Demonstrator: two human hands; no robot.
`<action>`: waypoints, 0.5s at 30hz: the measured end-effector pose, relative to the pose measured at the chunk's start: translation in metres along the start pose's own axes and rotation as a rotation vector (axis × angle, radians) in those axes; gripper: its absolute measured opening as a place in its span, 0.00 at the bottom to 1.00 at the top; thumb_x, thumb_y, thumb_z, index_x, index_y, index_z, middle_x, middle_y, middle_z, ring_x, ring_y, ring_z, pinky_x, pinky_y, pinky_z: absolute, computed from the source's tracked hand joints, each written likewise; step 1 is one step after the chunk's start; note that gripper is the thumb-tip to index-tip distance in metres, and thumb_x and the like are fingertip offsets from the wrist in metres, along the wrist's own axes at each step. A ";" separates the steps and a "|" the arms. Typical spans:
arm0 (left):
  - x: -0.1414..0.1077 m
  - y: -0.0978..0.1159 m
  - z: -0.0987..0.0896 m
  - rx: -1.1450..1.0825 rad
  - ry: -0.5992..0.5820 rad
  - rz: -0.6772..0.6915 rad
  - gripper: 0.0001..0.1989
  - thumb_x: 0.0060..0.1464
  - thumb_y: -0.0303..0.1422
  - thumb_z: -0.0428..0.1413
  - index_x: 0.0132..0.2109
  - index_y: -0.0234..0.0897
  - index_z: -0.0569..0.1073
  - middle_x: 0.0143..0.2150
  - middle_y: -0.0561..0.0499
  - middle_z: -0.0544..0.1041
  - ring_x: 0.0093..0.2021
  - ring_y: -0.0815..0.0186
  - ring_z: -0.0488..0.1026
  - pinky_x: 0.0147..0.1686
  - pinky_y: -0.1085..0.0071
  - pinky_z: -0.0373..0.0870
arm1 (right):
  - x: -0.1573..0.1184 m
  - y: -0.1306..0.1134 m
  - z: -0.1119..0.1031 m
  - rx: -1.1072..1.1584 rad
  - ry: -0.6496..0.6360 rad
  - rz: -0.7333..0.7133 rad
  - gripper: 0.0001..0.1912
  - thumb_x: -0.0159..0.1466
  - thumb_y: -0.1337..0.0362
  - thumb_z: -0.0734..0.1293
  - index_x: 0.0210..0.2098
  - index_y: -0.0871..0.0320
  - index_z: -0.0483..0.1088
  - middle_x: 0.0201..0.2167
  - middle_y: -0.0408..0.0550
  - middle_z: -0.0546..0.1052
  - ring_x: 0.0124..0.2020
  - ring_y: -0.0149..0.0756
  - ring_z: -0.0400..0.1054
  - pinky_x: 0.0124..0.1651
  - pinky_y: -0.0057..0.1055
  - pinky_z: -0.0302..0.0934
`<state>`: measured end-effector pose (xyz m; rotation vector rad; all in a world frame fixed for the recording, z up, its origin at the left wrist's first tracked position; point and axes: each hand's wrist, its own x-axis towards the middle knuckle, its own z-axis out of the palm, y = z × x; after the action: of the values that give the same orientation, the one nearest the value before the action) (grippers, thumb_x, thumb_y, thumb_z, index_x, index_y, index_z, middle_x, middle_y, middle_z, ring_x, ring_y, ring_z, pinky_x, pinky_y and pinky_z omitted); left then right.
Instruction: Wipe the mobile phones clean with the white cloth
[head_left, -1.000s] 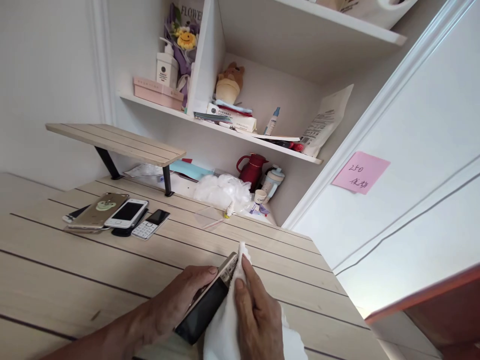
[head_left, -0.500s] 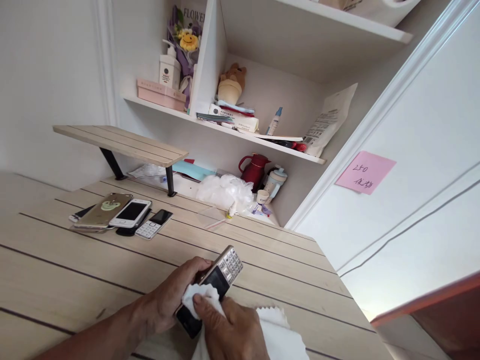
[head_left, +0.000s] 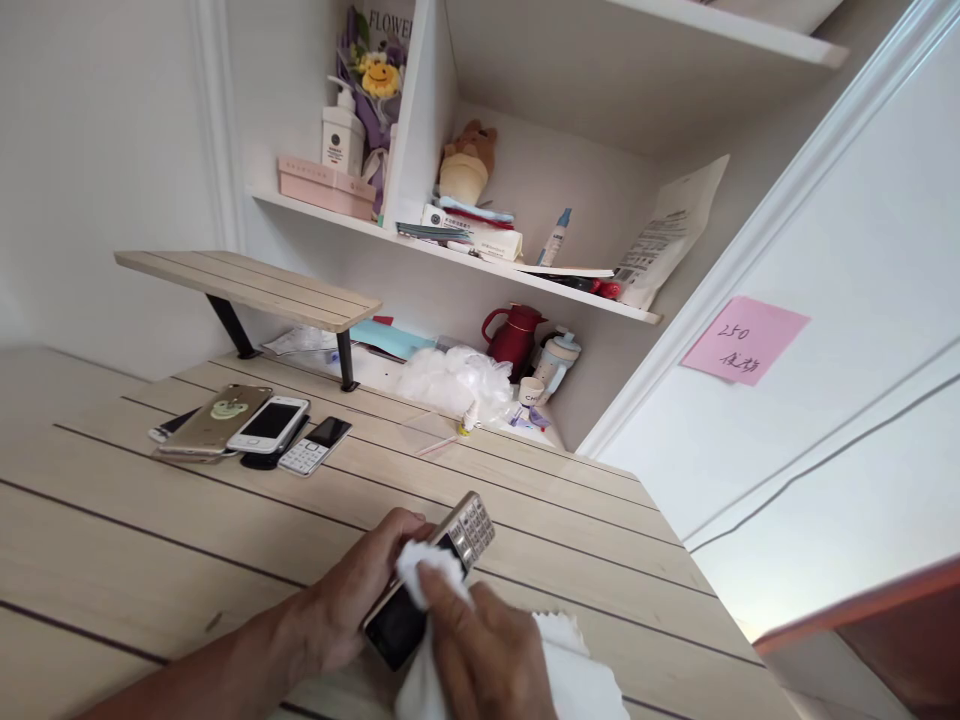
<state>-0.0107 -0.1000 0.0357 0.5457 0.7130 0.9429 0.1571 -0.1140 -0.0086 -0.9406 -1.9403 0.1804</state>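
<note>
Remotely, I see the gold-edged keypad phone (head_left: 396,625) tilted, dark screen uppermost, keys at its far end. The white cloth (head_left: 581,672) is bunched against the phone's screen, its zigzag-edged part spreading right of the phone.

A second ago the right hand (head_left: 491,640) had the white cloth (head_left: 430,570) pinched round a long side of the phone (head_left: 399,622), hiding most of the keypad (head_left: 472,529). Now the keypad's out in plain sight and the cloth's pressed flat over the screen (head_left: 393,634) instead. Since half a second back it's also slid up toward the tabletop's (head_left: 592,560) far edge, closer to the keys, so more of the screen's other end is showing.
</note>
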 end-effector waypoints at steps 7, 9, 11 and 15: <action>0.003 -0.006 0.001 -0.080 0.025 -0.002 0.19 0.55 0.47 0.56 0.31 0.34 0.74 0.25 0.53 0.72 0.25 0.67 0.69 0.29 0.72 0.66 | 0.001 -0.002 -0.001 0.001 -0.003 -0.035 0.20 0.74 0.59 0.60 0.60 0.50 0.75 0.25 0.47 0.74 0.22 0.32 0.70 0.26 0.25 0.66; 0.002 -0.004 -0.002 -0.076 0.061 -0.013 0.22 0.55 0.50 0.54 0.36 0.32 0.77 0.28 0.49 0.77 0.26 0.65 0.72 0.29 0.71 0.67 | -0.005 -0.009 0.009 -0.012 -0.075 -0.031 0.17 0.73 0.54 0.61 0.49 0.48 0.82 0.19 0.43 0.72 0.16 0.29 0.65 0.20 0.22 0.61; 0.001 -0.004 -0.002 -0.064 0.053 0.001 0.24 0.57 0.50 0.53 0.38 0.31 0.78 0.29 0.48 0.79 0.27 0.65 0.72 0.29 0.72 0.66 | -0.006 -0.010 0.011 -0.004 -0.076 -0.036 0.17 0.73 0.53 0.61 0.46 0.46 0.83 0.18 0.42 0.70 0.15 0.29 0.63 0.19 0.23 0.60; 0.002 -0.007 0.002 -0.025 0.001 0.032 0.23 0.57 0.51 0.54 0.37 0.33 0.78 0.28 0.50 0.77 0.25 0.66 0.71 0.26 0.73 0.62 | 0.008 0.004 -0.010 0.025 0.053 0.033 0.20 0.74 0.60 0.60 0.61 0.50 0.74 0.26 0.45 0.74 0.23 0.32 0.71 0.29 0.26 0.68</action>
<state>-0.0048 -0.1020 0.0310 0.5360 0.6938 0.9808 0.1647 -0.1082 0.0004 -0.9519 -1.8711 0.1969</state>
